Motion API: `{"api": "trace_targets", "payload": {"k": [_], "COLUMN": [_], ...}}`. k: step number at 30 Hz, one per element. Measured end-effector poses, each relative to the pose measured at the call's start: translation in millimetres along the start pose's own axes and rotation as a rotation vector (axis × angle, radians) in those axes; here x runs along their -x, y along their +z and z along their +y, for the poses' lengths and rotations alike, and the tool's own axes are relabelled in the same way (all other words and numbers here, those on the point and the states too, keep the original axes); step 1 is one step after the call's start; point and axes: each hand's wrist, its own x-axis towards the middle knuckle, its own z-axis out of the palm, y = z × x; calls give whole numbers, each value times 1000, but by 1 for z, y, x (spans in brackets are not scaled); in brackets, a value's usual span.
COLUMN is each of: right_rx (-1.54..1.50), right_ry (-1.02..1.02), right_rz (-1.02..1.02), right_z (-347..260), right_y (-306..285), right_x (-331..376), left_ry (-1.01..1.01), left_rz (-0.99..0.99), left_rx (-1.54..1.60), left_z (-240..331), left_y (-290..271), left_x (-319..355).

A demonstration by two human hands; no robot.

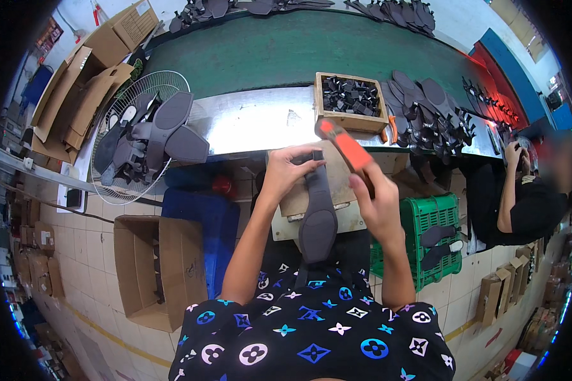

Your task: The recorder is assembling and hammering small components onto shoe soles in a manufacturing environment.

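My left hand (288, 174) pinches a small black heel block (317, 155) between thumb and fingers, at the narrow far end of a dark grey shoe sole (318, 225). That sole lies lengthwise over a small work stand (292, 204), its broad end toward my body. In my right hand (381, 203) is a hammer (347, 147) with orange on it, raised to the right of the heel block. My fingers wrap its lower part, and its top points up and left, apart from the sole.
A wooden box (353, 120) of black heel blocks stands on the bench beyond my hands. Left is a wire basket (185, 81) of soles; right are heeled soles (426, 114) and orange-handled pliers (393, 129). A cardboard box (130, 273), green crate (442, 206) and seated co-worker (527, 197) flank me.
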Motion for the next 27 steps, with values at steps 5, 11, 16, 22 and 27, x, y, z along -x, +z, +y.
{"api": "trace_targets", "payload": {"k": [5,11,16,22,27], "right_rx": [115,120,-10,178,360], "right_ry": [-115,-156,-186,-118,-521], "right_rz": [69,120,179,111,368], "right_z": [0,-42,-40,-24,-26], "right_y": [12,-20,-12,-12,-2], "right_x": [23,20,32,23,17], "left_ry": [63,-87,98,108,182], "left_rz": [12,-82,-78,-169,-132], "left_rx": [-11,-34,-343,-435,-616], "left_z": [-8,-4,-13,-21,-11], "left_y": [0,-4,-4,-12,-12], "left_x": [-1,0,5,1,6]}}
